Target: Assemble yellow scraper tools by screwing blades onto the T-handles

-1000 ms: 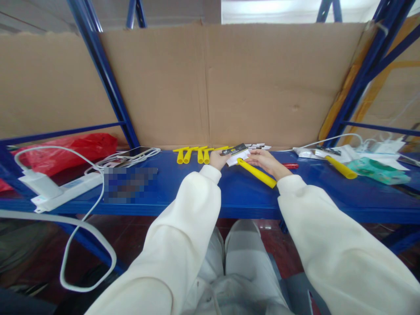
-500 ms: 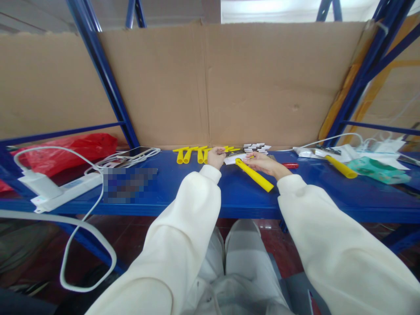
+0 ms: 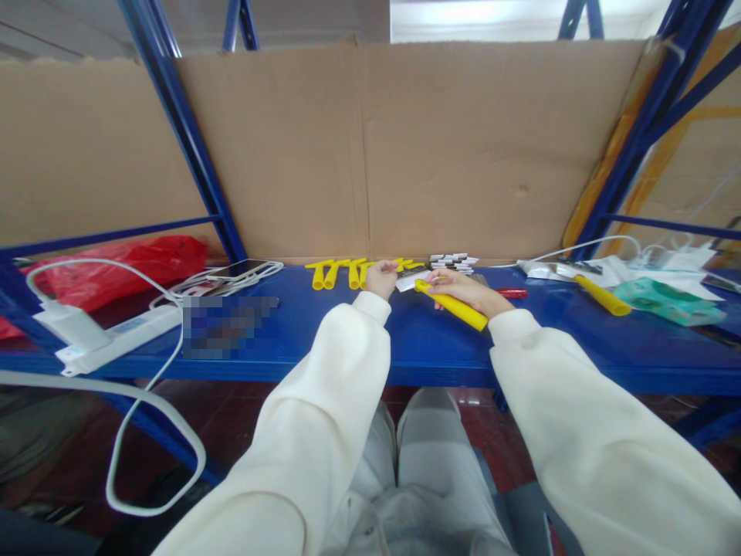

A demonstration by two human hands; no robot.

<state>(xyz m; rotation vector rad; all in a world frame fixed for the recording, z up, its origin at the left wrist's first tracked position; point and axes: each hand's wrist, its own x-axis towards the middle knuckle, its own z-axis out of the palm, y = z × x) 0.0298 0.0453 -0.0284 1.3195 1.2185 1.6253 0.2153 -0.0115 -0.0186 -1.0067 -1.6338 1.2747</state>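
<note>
On the blue tabletop [image 3: 289, 340], my right hand [image 3: 460, 289] has its fingers closed around a yellow tube [image 3: 463, 311] that slants down to the right. Opposite it, my left hand [image 3: 382, 278] pinches the left end of a flat white and dark piece [image 3: 412, 279]. The tube's upper end lies against or very near this piece. Several yellow tube parts [image 3: 329, 276] stand in a row left of my left hand. Behind my right hand is a stack of black-and-white pieces [image 3: 453, 260].
A red object [image 3: 512, 293] lies right of my right hand. Farther right are another yellow tube [image 3: 602, 295] and a green packet [image 3: 668, 300]. A white power strip [image 3: 124, 336], cables and a red bag [image 3: 127, 270] occupy the left. Cardboard [image 3: 463, 147] rises behind.
My right hand has shifted slightly left and down onto the yellow tube, which it now grips along its side. The tube's lower end has moved slightly right and up. My left hand has barely moved.
</note>
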